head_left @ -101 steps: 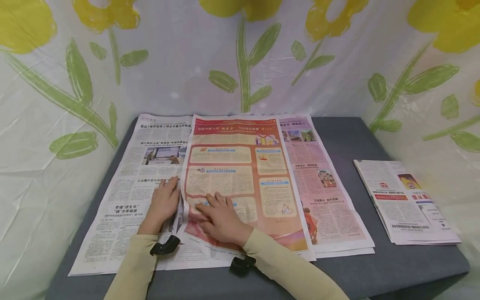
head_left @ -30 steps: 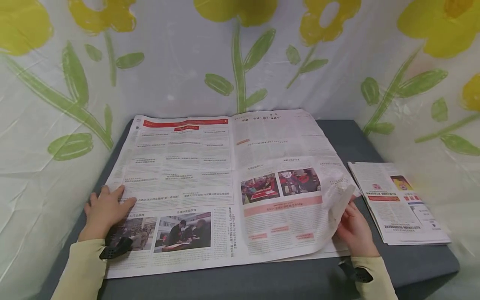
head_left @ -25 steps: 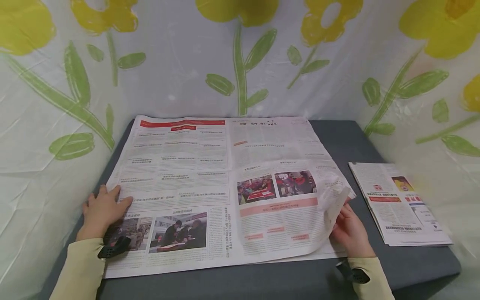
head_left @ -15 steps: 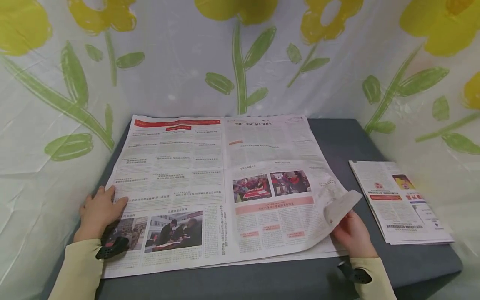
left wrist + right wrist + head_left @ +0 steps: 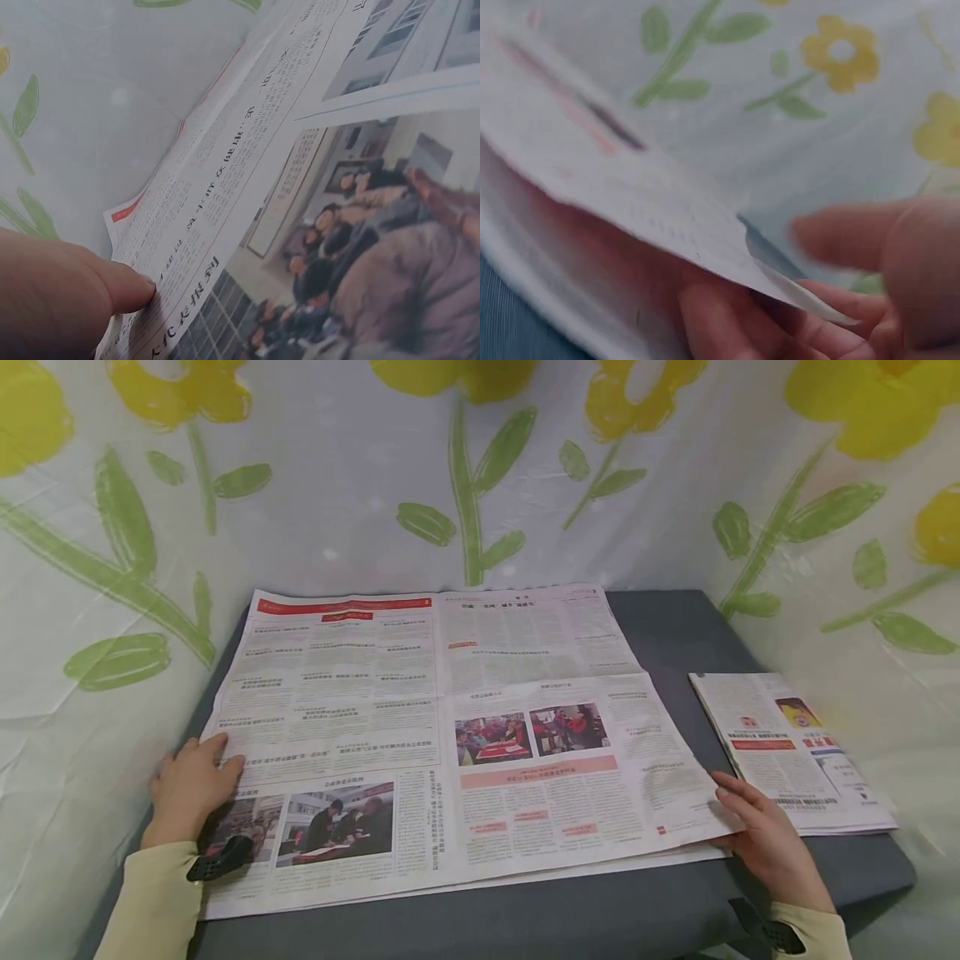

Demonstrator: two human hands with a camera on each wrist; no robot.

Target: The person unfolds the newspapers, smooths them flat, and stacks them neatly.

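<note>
A broad newspaper lies spread out, with photos along its lower half. My left hand rests with spread fingers on its left edge; the left wrist view shows the thumb lying on the printed page. At the lower right corner is my right hand. Its fingers support the lifted page edge from below, while the thumb stands apart from the sheet, leaving the corner unpinched. Part of those fingers is hidden beneath the page.
A folded stack of newspapers lies at the table's right side, just beyond my right hand. Grey cloth covers the table, its front edge close by. A flower-printed curtain encloses the back and sides.
Both hands, earlier together on a narrow red-printed page, moved apart as the newspaper was opened out. Recently the curled right corner flattened and my right hand shifted right; the left stayed at the left edge.
</note>
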